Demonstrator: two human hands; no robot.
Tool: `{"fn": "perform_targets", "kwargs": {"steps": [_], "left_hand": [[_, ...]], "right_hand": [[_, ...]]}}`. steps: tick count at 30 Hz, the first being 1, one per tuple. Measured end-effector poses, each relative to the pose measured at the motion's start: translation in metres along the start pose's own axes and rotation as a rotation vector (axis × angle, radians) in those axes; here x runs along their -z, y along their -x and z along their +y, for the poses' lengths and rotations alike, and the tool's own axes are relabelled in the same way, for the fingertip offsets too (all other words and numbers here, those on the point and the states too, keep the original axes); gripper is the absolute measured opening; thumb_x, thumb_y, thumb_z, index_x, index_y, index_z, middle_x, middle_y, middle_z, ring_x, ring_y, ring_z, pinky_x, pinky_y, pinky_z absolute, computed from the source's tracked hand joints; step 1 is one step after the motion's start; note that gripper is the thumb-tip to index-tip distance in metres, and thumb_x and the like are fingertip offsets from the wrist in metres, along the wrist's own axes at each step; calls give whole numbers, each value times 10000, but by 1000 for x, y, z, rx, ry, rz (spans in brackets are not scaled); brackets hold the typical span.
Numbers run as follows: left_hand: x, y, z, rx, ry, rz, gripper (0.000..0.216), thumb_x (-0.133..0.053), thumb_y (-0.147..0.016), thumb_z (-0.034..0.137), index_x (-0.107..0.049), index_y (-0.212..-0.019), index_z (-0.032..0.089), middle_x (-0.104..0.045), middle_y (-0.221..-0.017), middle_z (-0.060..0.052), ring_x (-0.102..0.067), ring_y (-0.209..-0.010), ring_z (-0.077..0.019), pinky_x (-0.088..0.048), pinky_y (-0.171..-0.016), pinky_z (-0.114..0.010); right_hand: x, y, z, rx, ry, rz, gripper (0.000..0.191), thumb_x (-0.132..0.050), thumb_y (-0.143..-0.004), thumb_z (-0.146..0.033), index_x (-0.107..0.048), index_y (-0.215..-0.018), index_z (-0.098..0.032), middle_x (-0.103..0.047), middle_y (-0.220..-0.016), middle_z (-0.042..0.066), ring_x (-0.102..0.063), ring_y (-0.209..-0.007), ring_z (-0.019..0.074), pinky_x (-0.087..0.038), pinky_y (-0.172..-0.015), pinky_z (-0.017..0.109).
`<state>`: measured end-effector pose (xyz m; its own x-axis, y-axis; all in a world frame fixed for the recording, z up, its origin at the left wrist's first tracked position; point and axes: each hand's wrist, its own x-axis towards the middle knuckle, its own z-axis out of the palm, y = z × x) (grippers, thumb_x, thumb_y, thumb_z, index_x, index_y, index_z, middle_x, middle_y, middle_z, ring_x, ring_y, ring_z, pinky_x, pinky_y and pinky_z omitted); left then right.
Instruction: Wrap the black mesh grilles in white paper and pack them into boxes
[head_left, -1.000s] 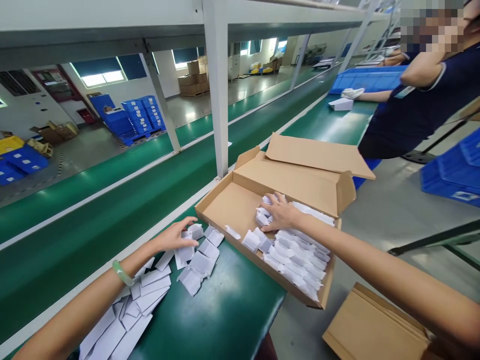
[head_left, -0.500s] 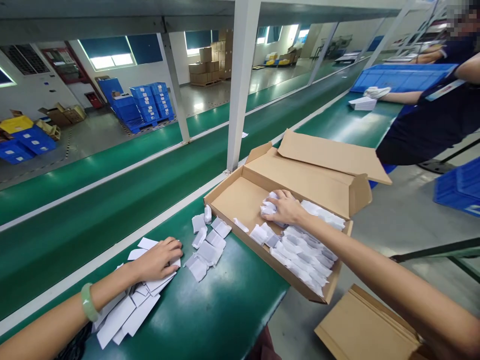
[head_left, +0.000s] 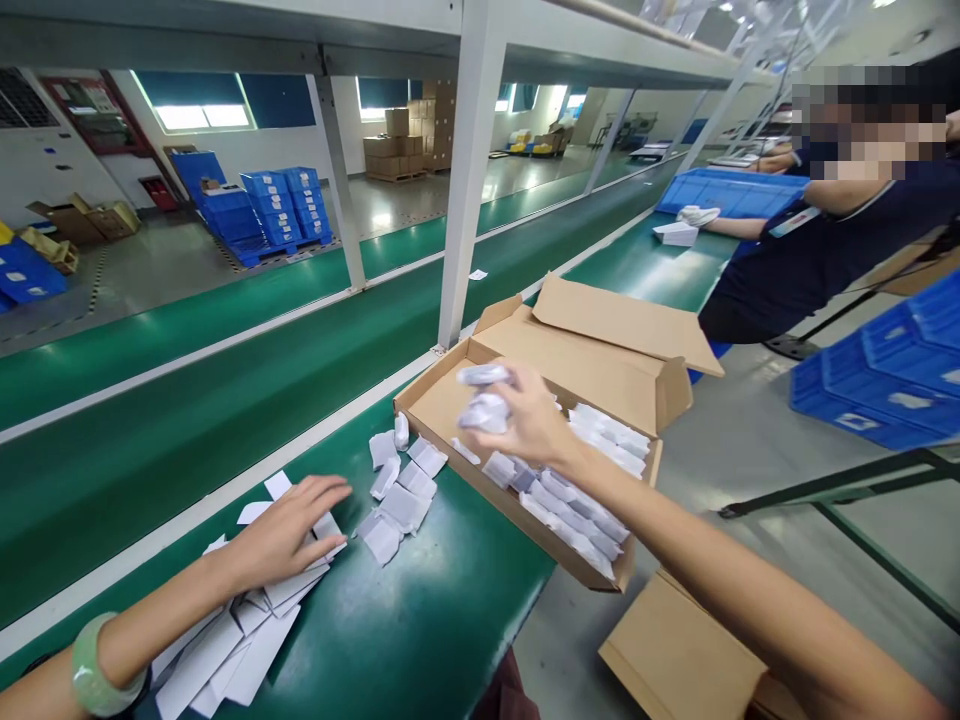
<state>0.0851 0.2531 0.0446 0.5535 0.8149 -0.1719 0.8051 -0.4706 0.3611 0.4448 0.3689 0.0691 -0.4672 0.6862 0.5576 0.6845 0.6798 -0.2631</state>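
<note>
My right hand point(head_left: 529, 410) is closed around white paper-wrapped packets point(head_left: 486, 412), lifted over the open cardboard box point(head_left: 439, 385). What lies inside the wrapping is hidden. Rows of similar wrapped packets point(head_left: 574, 515) fill the near right part of that box. Over a pile of flat white cards or folded paper pieces point(head_left: 259, 640) hovers my left hand point(head_left: 300, 525), its fingers spread and nothing held. Between the two hands, several small wrapped packets point(head_left: 405, 505) lie loose on the green work surface point(head_left: 420, 620).
A white post point(head_left: 469, 180) rises behind the box, beside the green conveyor belt point(head_left: 225, 370). Another person point(head_left: 817, 220) works at the far right by a blue crate point(head_left: 727, 190). Blue crates point(head_left: 885, 360) and a folded cardboard box point(head_left: 682, 640) stand lower right.
My right hand has risen from the box and moved left with packets in its grip. My left hand has lifted slightly off the card pile, fingers spreading. The view has turned right.
</note>
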Motion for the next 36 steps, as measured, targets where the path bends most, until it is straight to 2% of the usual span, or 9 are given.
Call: {"fn": "perform_targets", "kwargs": {"steps": [4,8,11,13,17,20,25,30,36], "left_hand": [[8,-33,22,-78,-13,288,792,-512,-892,542,-104,-1505,252,-248,-1516,-130,-298,-1363,-304,-373,-1070,-457],[5,-59,35,-212,-66,308,889,-542,-864,570,-28,-1513,245,-177,-1537,-152,-223,-1388,-340,-319,-1094,-505],[2,-71,39,-224,-80,269,848,-506,-882,568,-58,-1515,226,-172,-1539,-163,-216,-1388,-349,-313,-1088,-522],[3,-83,47,-185,-69,265,802,-472,-894,574,-124,-1507,193,-195,-1532,-173,-218,-1386,-349,-310,-1085,-528],[7,-128,84,-161,-84,252,743,-499,-874,568,-309,-1436,122,-284,-1492,-192,-247,-1376,-338,-268,-1113,-507],[6,-174,115,-108,-122,109,777,-607,-790,568,-401,-1375,102,-366,-1429,-211,-338,-1312,-368,-301,-1080,-513],[-4,-235,141,38,-53,-399,1000,-693,-630,655,-368,-1418,134,-381,-1410,-229,-416,-1252,-417,-399,-985,-541],[-17,-256,140,-81,-10,-503,1010,-689,-660,637,-280,-1482,216,-351,-1461,-178,-391,-1293,-389,-378,-1033,-493],[-22,-270,132,-296,14,-567,901,-638,-684,629,-338,-1440,241,-394,-1430,-142,-432,-1271,-335,-388,-1027,-474]], "right_hand": [[-33,0,-69,81,-214,-322,591,-810,-639,-466,-639,-1127,-180,-462,-1273,112,-445,-1139,307,-398,-1001,426],[-62,9,-85,100,-224,-495,628,-796,-706,-481,-586,-1172,-115,-388,-1389,150,-379,-1244,331,-397,-1022,429],[-42,4,-58,105,-225,-368,474,-728,-816,-421,-553,-1168,-155,-422,-1375,121,-396,-1262,269,-361,-1058,393],[-15,-6,-26,-38,-81,-351,366,-672,-872,-374,-544,-1142,-163,-480,-1311,108,-456,-1204,241,-364,-1046,364],[21,-17,46,-525,350,-676,440,-629,-879,-272,-477,-1254,-98,-485,-1242,179,-488,-1155,307,-406,-970,384],[18,-11,81,-656,391,-820,530,-668,-830,-253,-458,-1286,-81,-486,-1217,213,-530,-1105,354,-448,-891,409],[-4,4,101,-696,354,-877,799,-691,-809,-425,-284,-1438,-146,-355,-1347,206,-514,-1150,355,-444,-919,407],[2,11,99,-595,196,-955,662,-683,-799,-475,-446,-1364,-225,-425,-1286,129,-590,-1049,296,-461,-929,367],[14,17,95,-413,102,-1079,1079,-807,-616,-350,-229,-1511,-180,-133,-1521,184,-479,-1213,353,-471,-945,385]]}}
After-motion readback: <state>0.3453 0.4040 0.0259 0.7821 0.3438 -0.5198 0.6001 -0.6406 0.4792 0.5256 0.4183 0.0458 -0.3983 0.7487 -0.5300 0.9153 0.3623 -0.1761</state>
